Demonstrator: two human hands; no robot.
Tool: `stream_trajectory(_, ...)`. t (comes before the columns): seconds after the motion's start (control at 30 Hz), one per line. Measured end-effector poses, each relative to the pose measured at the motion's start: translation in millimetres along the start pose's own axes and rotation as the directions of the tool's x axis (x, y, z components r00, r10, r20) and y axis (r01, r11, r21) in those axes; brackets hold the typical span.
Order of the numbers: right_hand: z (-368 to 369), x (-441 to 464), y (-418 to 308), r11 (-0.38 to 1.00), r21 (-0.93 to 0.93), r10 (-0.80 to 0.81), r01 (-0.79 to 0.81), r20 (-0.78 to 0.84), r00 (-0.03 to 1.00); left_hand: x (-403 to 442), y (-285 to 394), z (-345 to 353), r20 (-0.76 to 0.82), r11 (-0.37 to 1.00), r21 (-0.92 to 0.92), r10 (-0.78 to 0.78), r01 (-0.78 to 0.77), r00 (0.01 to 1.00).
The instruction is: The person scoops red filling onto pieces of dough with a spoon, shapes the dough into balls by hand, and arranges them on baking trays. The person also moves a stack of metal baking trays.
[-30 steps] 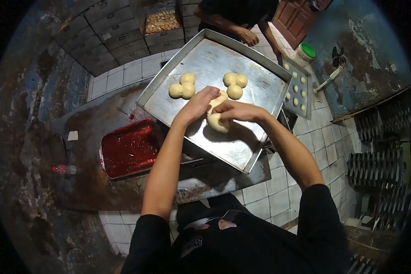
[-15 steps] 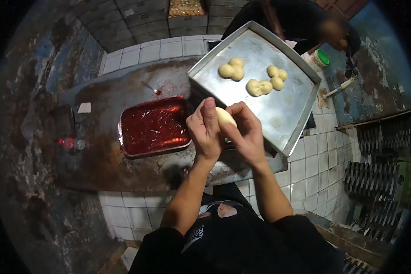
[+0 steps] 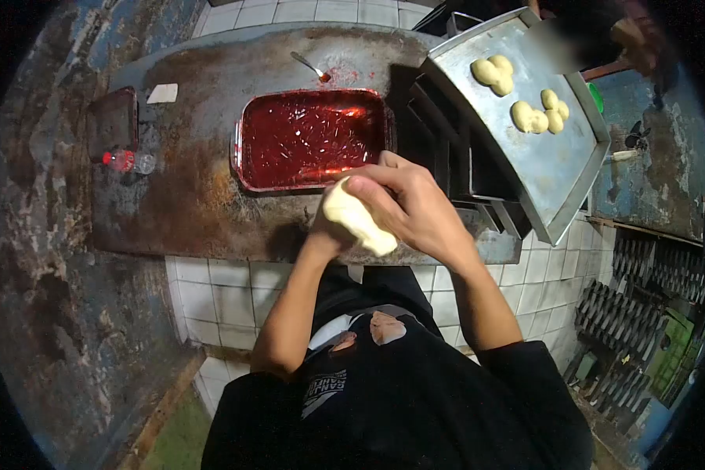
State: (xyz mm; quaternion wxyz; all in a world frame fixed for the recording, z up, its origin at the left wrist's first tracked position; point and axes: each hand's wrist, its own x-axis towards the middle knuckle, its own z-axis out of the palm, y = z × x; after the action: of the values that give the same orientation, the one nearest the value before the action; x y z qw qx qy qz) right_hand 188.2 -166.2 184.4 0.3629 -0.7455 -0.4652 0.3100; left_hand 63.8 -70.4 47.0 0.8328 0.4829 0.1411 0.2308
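Dough [image 3: 354, 215] between left hand [image 3: 328, 235] and right hand [image 3: 417, 207], forearms [image 3: 294, 301] converging, tray [image 3: 286, 189] beyond

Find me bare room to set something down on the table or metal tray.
The table is bare between the bottle and the red-filled pan. The metal tray is free at its near end, below the dough balls. Crowded: the table's left end, by the dark tray, and the pan's near right corner, behind the right hand, gripping dough.
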Motion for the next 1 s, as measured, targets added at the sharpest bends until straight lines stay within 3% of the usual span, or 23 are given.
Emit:
stream_trajectory(0.03, 14.8, 2.7, 28.5, 0.988, -0.016, 0.153, -0.153, -0.002, 0.988, -12.7, -18.8, -8.2, 0.095, 0.81, 0.529, 0.242, -0.255, 0.966)
stream_trajectory(0.1, 64.4, -1.4, 118.3, 0.939, 0.118, 0.333, -0.324, -0.059, 0.941, -29.8, -4.8, -7.5, 0.001, 0.826, 0.548, 0.157, -0.132, 0.988)
stream_trajectory(0.13, 96.6, -13.3, 170.0, 0.943, -0.105, 0.316, -0.316, -0.018, 0.948, -37.8, -27.8, -34.4, -0.003, 0.811, 0.583, -0.058, 0.048, 0.998)
stream_trajectory(0.17, 132.5, -31.8, 219.6, 0.904, -0.32, 0.308, -0.285, 0.024, 0.951, -42.2, -26.7, -47.0, -0.008, 0.807, 0.587, -0.07, 0.061, 0.997)
stream_trajectory(0.23, 200.0, -73.5, 294.5, 0.76, -0.606, 0.355, -0.234, 0.086, 0.931, -57.7, -25.6, -60.8, -0.038, 0.814, 0.541, -0.229, 0.213, 0.973)
stream_trajectory(0.27, 202.9, -86.4, 298.4, 0.764, -0.602, 0.359, -0.235, 0.094, 0.928, -75.5, -40.0, -59.3, -0.182, 0.869, 0.482, -0.019, 0.106, 0.983)
stream_trajectory(0.3, 203.9, -95.6, 301.1, 0.793, -0.601, 0.212, -0.098, 0.121, 0.97, -79.2, -39.9, -64.4, -0.192, 0.867, 0.484, -0.022, 0.114, 0.981)
stream_trajectory(0.33, 207.6, -99.2, 302.8, 0.804, -0.593, 0.06, 0.041, 0.148, 0.987, -83.4, -38.4, -71.8, -0.305, 0.942, 0.138, -0.254, 0.307, 0.918)
stream_trajectory(0.37, 204.7, -94.9, 292.6, 0.81, -0.585, 0.064, 0.041, 0.157, 0.986, -88.5, -37.4, -78.2, -0.322, 0.867, -0.237, -0.496, 0.438, 0.806)
stream_trajectory(0.4, 196.4, -89.1, 285.3, 0.885, -0.466, 0.056, -0.009, 0.088, 0.995, -92.9, -41.9, -84.8, -0.376, 0.85, -0.379, -0.503, 0.367, 0.778)
stream_trajectory(0.43, 179.6, -76.8, 268.8, 0.94, -0.338, 0.06, -0.05, 0.018, 0.998, -98.2, -46.1, -96.0, -0.332, 0.868, -0.378, -0.451, 0.321, 0.829)
stream_trajectory(0.47, 162.4, -50.1, 244.9, 0.946, -0.319, 0.056, -0.055, -0.005, 0.998, -98.2, -42.9, -99.8, -0.389, 0.865, -0.405, -0.455, 0.295, 0.801)
stream_trajectory(0.5, 158.4, -30.9, 244.1, 0.942, -0.328, 0.053, -0.077, -0.08, 0.995, -97.0, -39.8, -103.6, -0.442, 0.862, -0.431, -0.459, 0.266, 0.77)
stream_trajectory(0.53, 146.0, -9.3, 228.4, 0.93, -0.363, 0.021, -0.057, -0.103, 0.994, -98.3, -38.3, -114.1, -0.395, 0.876, -0.423, -0.409, 0.233, 0.822)
stream_trajectory(0.63, 143.8, 35.9, 229.6, 0.89, -0.456, -0.055, 0.0, -0.107, 0.993, -92.2, -27.1, -125.2, -0.47, 0.902, -0.379, -0.381, 0.209, 0.796)
stream_trajectory(0.77, 149.7, 71.5, 227.5, 0.832, -0.55, -0.068, 0.071, 0.025, 0.997, -80.1, -10.7, -134.2, -0.494, 0.906, -0.414, -0.306, 0.089, 0.814)
stream_trajectory(0.83, 151.9, 82.4, 221.9, 0.809, -0.586, 0.017, 0.03, 0.076, 0.997, -77.9, -7.8, -138.1, -0.624, 0.968, -0.242, -0.212, 0.073, 0.752)
stream_trajectory(0.87, 157.3, 87.0, 227.2, 0.814, -0.58, 0.015, 0.033, 0.078, 0.997, -76.9, -4.2, -139.2, -0.65, 0.954, -0.296, -0.236, 0.045, 0.722)
stream_trajectory(1.0, 173.4, 95.8, 243.0, 0.791, -0.603, -0.055, 0.101, 0.095, 0.994, -81.9, 4.2, -150.3, -0.6, 0.961, -0.254, -0.241, 0.104, 0.763)
